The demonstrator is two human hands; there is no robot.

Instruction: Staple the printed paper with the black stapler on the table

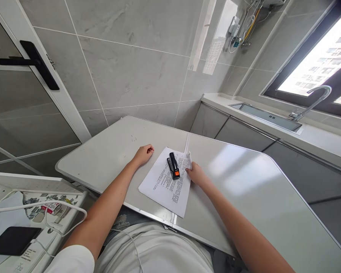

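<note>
A black stapler with an orange patch on its near end lies on printed paper, which rests on the folding table. My right hand is at the right edge of the paper, its fingers pinching that edge, which bends upward there. To the left of the paper, my left hand rests on the table with its fingers curled in and nothing visible in them. It is apart from both the paper and the stapler.
A white stand at the lower left holds a black phone-like device, cables and small items. A counter with a sink and faucet runs along the right. A door with a black handle is at the upper left.
</note>
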